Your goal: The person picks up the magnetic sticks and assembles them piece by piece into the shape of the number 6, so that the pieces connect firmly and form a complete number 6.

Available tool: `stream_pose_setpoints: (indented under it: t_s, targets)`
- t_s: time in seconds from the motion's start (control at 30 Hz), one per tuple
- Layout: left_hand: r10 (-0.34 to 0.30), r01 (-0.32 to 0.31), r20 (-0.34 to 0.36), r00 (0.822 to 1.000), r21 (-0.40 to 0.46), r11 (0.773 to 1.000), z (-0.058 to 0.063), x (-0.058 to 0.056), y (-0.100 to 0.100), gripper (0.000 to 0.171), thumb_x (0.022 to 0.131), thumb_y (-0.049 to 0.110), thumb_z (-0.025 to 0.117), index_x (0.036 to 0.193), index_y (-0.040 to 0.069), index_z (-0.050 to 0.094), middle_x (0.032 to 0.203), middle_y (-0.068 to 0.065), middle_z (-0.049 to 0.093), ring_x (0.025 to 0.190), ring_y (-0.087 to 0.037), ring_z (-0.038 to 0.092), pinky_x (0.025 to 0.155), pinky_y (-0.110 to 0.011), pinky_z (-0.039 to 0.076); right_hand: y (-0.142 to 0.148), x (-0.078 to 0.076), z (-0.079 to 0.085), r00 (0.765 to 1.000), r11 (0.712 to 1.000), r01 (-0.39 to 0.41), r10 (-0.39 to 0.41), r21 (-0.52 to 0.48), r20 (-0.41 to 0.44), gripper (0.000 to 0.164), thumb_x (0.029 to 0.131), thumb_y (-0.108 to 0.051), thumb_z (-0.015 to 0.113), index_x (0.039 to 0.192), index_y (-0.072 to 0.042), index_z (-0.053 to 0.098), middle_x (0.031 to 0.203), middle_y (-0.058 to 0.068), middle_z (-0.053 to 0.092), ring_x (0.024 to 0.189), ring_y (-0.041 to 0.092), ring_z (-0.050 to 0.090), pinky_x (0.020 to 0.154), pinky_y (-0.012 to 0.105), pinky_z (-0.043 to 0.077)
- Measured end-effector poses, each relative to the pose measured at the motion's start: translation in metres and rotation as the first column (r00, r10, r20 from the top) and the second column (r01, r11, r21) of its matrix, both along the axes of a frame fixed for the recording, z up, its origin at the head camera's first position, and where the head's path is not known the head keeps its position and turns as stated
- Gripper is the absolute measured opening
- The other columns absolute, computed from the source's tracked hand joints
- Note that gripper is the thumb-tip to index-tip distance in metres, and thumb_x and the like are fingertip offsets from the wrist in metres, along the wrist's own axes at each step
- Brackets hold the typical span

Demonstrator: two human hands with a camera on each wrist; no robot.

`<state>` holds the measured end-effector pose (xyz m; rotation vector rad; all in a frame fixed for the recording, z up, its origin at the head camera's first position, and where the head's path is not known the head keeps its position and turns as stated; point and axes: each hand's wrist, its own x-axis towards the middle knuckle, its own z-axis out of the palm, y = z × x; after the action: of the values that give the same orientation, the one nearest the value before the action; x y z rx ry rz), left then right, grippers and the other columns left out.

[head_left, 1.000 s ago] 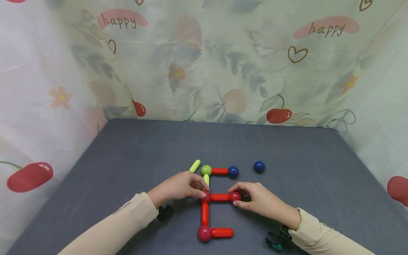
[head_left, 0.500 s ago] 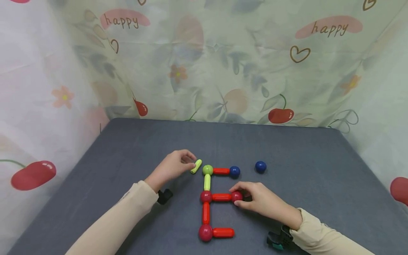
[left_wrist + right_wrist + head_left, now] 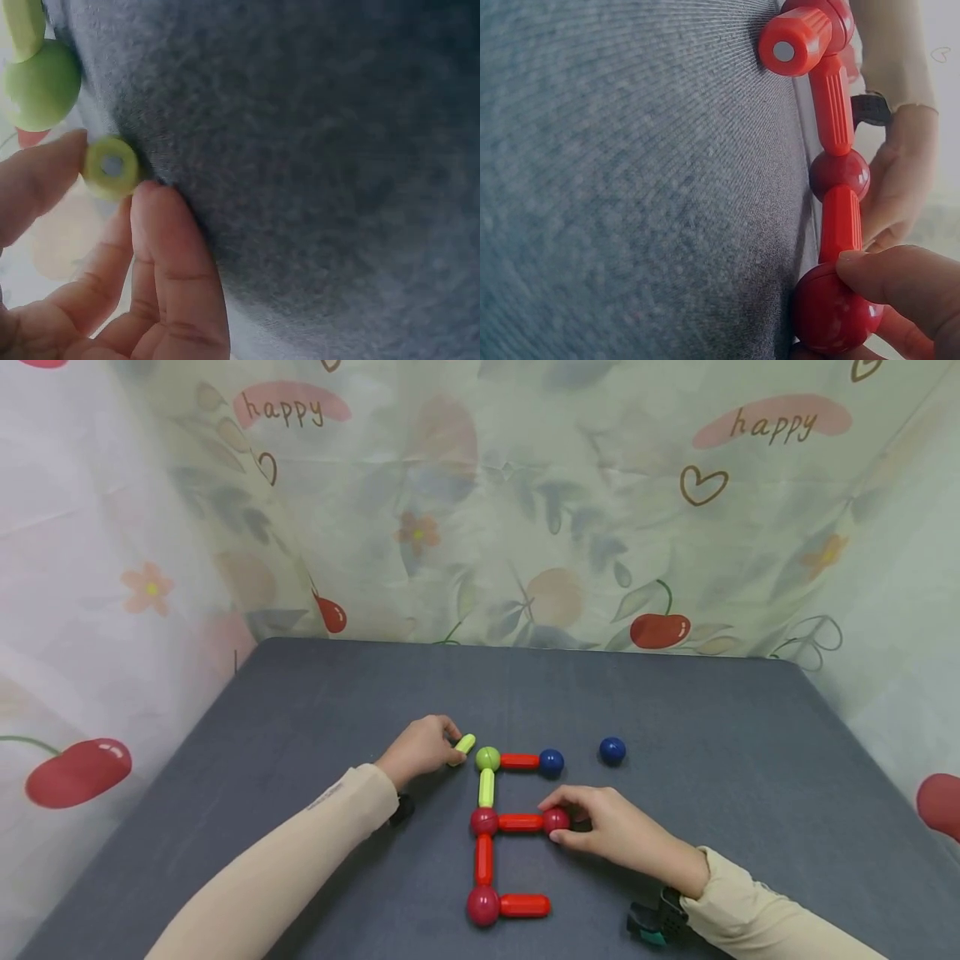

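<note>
My left hand (image 3: 422, 748) pinches a loose yellow-green magnetic rod (image 3: 467, 742) between thumb and fingers; the rod's round end with a grey centre faces the left wrist view. On the table lies a joined figure of rods and balls. Its left side runs from a green ball (image 3: 488, 758) through a yellow-green rod (image 3: 487, 787), a middle red ball (image 3: 483, 821) and a red rod (image 3: 484, 860) to a lower red ball (image 3: 483, 906). Thumb and fingers of my right hand (image 3: 622, 837) hold the red ball (image 3: 832, 311) at the middle arm's right end.
A red rod (image 3: 520, 762) joins the green ball to a blue ball (image 3: 551, 763) at the top. Another blue ball (image 3: 612, 751) lies apart to the right. The lowest red rod (image 3: 525, 906) has a bare end. Behind the dark table (image 3: 360, 685) hangs a patterned curtain (image 3: 480, 510).
My left hand has left the middle red ball, gone up to the loose yellow-green rod and taken it between the fingers. The right hand stays on its red ball.
</note>
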<state>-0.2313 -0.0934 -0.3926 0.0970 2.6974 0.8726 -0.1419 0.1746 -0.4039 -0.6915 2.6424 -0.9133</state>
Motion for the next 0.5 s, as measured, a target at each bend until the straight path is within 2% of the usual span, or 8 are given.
stream_pose_setpoints:
  t_s: [0.13,0.3,0.5]
  targets:
    - [0.002,-0.002,0.011,1.0,-0.004,1.0,-0.001,-0.003,-0.001,0.023,0.084,0.016,0.074,0.103,0.008,0.067,0.101,-0.007,0.065,0.073,-0.017,0.059,0.061,-0.027,0.048,0.0,-0.001,0.0,1.0,1.0,-0.014,0.014,-0.009,-0.013,0.025,0.086,-0.023,0.074,0.11,-0.021,0.066,0.102,-0.011,0.066,0.088,0.004,0.06,0.084,0.031,0.054]
    - [0.019,-0.02,0.025,1.0,0.041,0.999,0.0,-0.004,-0.004,0.023,0.084,0.014,0.071,0.106,0.008,0.067,0.099,-0.007,0.065,0.072,-0.017,0.059,0.06,-0.027,0.047,0.0,-0.001,0.001,1.0,1.0,-0.007,0.007,-0.003,-0.004,0.026,0.086,-0.023,0.074,0.11,-0.022,0.066,0.102,-0.011,0.066,0.089,0.005,0.059,0.085,0.031,0.054]
    - [0.006,-0.01,0.027,1.0,0.13,0.991,0.018,0.003,-0.003,0.026,0.087,0.016,0.07,0.111,0.009,0.065,0.09,-0.007,0.065,0.073,-0.018,0.06,0.06,-0.027,0.047,0.001,0.0,0.001,1.0,1.0,-0.003,0.003,-0.002,-0.004,0.026,0.086,-0.023,0.074,0.111,-0.022,0.066,0.102,-0.011,0.066,0.089,0.004,0.06,0.084,0.031,0.054]
